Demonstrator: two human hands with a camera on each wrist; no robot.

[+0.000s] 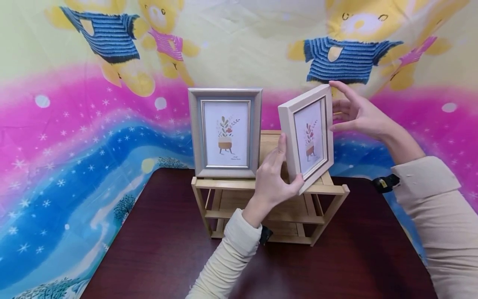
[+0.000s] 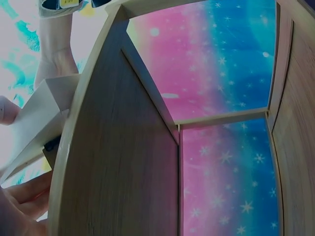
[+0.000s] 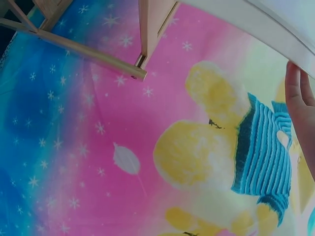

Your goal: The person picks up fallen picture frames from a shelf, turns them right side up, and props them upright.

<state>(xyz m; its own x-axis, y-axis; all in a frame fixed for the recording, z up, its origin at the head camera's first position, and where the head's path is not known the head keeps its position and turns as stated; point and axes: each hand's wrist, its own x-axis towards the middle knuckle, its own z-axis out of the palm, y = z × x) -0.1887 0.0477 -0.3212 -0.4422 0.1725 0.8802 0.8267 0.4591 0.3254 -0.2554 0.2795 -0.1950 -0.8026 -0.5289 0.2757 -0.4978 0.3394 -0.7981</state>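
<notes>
A cream picture frame (image 1: 325, 124) with a potted-plant print is turned at an angle above the right part of the wooden rack's top. My left hand (image 1: 274, 178) holds its lower left corner, thumb at the front bottom edge. The right hand (image 1: 364, 114) grips its right side, index finger at the top corner and thumb lower down. In the left wrist view the left hand's fingers (image 2: 29, 199) lie under the picture frame (image 2: 37, 115). The right wrist view catches only fingers (image 3: 294, 86) against the frame's edge (image 3: 261, 24).
A silver-grey picture frame (image 1: 194, 133) with a similar print stands upright on the left of the wooden rack (image 1: 228, 184). The rack has open shelves and stands on a dark red-brown table (image 1: 149, 249). A bear-patterned cloth (image 1: 112, 108) hangs behind.
</notes>
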